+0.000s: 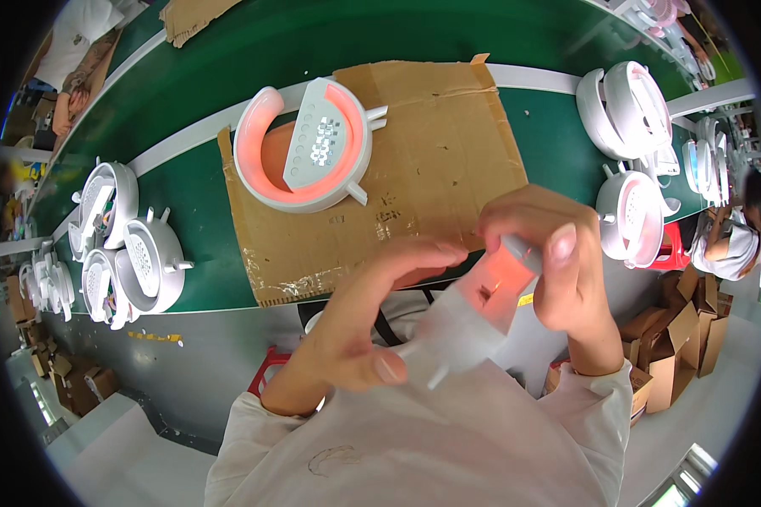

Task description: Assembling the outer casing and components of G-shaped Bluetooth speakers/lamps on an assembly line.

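In front of my chest I hold up a white ring-shaped lamp (469, 325), tilted, blurred and glowing pink-orange, with a short leg pointing down. My right hand (558, 262) grips its upper right end between thumb and bent fingers. My left hand (364, 321) is at its left side, with the fingers stretched and the thumb apart; whether the thumb touches the lamp I cannot tell. Farther off, a ring-shaped clock lamp (309, 152) lies lit on a flattened cardboard sheet (431, 169), its face showing glowing digits and its legs pointing right.
Several unlit white lamps (156, 262) are grouped at the left of the green bench (203, 245), and more white lamps (630, 211) at the right. Cardboard boxes (676, 346) stand on the floor at the right. Other people (727, 241) are at the far sides.
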The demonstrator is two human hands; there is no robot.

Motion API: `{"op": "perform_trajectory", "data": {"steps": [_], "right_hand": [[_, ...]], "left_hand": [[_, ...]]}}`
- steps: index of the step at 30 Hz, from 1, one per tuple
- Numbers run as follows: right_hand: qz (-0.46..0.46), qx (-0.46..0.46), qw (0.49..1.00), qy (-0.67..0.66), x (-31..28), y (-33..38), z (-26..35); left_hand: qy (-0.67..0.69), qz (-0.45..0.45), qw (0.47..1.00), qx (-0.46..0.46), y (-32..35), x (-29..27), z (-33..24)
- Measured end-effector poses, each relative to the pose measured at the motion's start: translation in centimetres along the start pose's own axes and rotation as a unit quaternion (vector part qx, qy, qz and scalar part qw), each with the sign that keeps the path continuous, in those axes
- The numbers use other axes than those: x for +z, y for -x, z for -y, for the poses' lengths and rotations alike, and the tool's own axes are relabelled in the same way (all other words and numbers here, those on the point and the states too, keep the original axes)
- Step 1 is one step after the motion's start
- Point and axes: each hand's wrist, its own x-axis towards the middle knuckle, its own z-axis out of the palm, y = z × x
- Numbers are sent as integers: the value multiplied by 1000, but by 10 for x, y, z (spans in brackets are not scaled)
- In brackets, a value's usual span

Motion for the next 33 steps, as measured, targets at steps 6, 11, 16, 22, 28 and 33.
{"op": "perform_trajectory", "data": {"steps": [6, 11, 16, 22, 28, 33], "right_hand": [[2, 85, 996, -8, -2, -6, -16], [-76, 57, 995, -37, 9, -10, -23], [-50, 81, 994, -46, 6, -5, -32], [34, 177, 953, -242, 16, -1, -21], [106, 107, 965, -213, 36, 32, -21], [105, 119, 945, -286, 47, 30, -17]], "left_hand": [[-295, -7, 955, -22, 3, 23, -15], [-414, -43, 904, 96, -5, 39, 4], [-415, -59, 901, 110, -9, 28, 0], [-172, -58, 981, 74, -49, 0, 4], [43, 25, 994, 102, -53, 17, 32], [29, -42, 999, -6, -40, 22, 28]]}}
